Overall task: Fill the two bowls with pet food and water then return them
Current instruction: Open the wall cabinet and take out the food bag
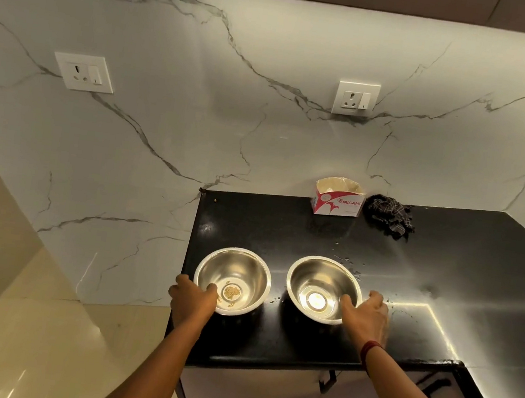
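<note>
Black stone countertop (284, 229) runs along a white marble-look wall (200, 105), and from your head camera you look down on its left end, with pale floor tiles (2, 314) beyond the edge. Two steel bowls stand upright side by side near the front edge, close together but not touching. Your left hand (193, 300) grips the left bowl (244, 274) at its near left rim, thumb hooked inside and fingers curled round the outside. A small scatter of pet food (231, 292) lies on that bowl's bottom. Your right hand (366, 318) grips the right bowl (317, 277) at its near right rim the same way, thumb inside, fingers outside; a red band (370, 347) circles that wrist. That bowl's bottom gives back a bright glare, so you cannot tell whether it holds water. Water drops (346, 261) dot the counter just behind and right of it. Against the wall sit an open cardboard box (338, 204) and, just to its right, a crumpled dark cloth (388, 215). Two wall sockets (84, 72) (356, 99) are set higher up.
</note>
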